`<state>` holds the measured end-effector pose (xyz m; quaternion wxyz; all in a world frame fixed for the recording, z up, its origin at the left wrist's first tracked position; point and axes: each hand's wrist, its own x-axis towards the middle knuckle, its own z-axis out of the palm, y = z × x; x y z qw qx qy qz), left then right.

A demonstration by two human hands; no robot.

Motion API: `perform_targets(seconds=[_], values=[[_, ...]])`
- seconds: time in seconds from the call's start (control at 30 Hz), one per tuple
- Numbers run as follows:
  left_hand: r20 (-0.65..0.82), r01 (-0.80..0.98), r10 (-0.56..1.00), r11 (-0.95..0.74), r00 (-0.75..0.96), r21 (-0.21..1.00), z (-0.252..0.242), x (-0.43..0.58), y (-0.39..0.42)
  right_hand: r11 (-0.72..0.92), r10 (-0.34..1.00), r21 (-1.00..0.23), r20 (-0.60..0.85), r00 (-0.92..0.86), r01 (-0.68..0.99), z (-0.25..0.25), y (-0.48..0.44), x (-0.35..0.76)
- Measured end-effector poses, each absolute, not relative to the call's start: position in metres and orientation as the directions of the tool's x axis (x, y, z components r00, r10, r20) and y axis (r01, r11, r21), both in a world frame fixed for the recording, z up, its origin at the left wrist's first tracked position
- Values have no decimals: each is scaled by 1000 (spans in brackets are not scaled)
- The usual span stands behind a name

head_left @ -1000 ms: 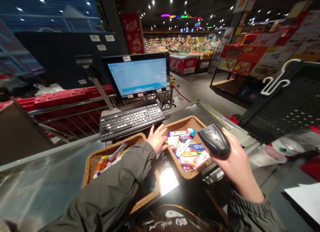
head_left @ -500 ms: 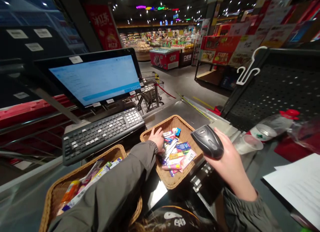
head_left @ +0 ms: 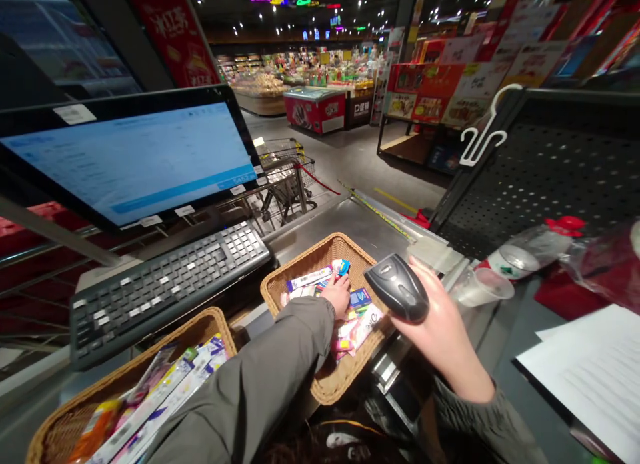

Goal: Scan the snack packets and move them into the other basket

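Note:
My right hand (head_left: pixel 435 317) is wrapped round a black handheld barcode scanner (head_left: pixel 400 287), held above the right side of a wicker basket (head_left: pixel 280 267). Inside that basket lie several small packets, among them a pink-and-white Dove pack (head_left: pixel 366 325) and a blue pack (head_left: pixel 359 297). Down among the packets is my left hand (head_left: pixel 337 296), its fingers partly spread and close to a blue-topped item (head_left: pixel 341 267). The undersides of these fingers are hidden. My left forearm passes over a second wicker basket (head_left: pixel 220 317), where long packets (head_left: pixel 173 391) and an orange package (head_left: pixel 97 424) lie.
A monitor (head_left: pixel 135 154) and a keyboard (head_left: pixel 170 274) stand to the left. Plastic cups (head_left: pixel 485 287), a bottle with a red cap (head_left: pixel 565 227) and paper sheets (head_left: pixel 595 377) are on the right. A black perforated panel (head_left: pixel 550 151) rises behind them, a white hook on its edge.
My left hand has moved right, from the basket's left rim to the middle of the packets. A long packet now lies at the basket's left. The scanner stays in my right hand; the view has shifted.

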<state>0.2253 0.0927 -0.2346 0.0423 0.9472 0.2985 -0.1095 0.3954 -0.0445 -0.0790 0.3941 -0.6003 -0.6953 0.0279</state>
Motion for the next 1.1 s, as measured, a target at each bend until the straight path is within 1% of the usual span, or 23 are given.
perform_targets(seconds=[0.23,0.33,0.47,0.57,0.63,0.67,0.77,0.87,0.97,1.1], values=[[-253,600,566,-796,785,79,-242,232,92,253,856,-498,515,49,829,-81,-46,399],[-249,647,611,-755,752,102,-237,232,98,254,846,-477,532,46,841,-80,-47,400],[-176,716,696,-688,697,117,-213,226,109,250,833,-470,551,59,847,-80,-48,399],[-102,729,722,-673,685,126,-178,214,112,271,806,-444,590,51,854,-80,-48,394],[-5,723,728,-680,685,121,-147,200,108,287,792,-431,610,42,856,-80,-48,388],[88,718,726,-688,682,107,-130,191,104,294,788,-429,614,38,854,-80,-48,384],[388,734,677,-679,625,2,-81,156,83,318,788,-439,616,23,840,-77,-50,366],[587,778,601,-624,543,-81,-45,111,59,359,798,-470,603,-4,806,-71,-55,343],[699,829,538,-541,471,-142,-23,65,37,458,784,-464,614,-98,758,-59,-61,318],[750,877,505,-433,427,-208,-5,7,8,615,707,-398,660,-253,681,-39,-72,281]])
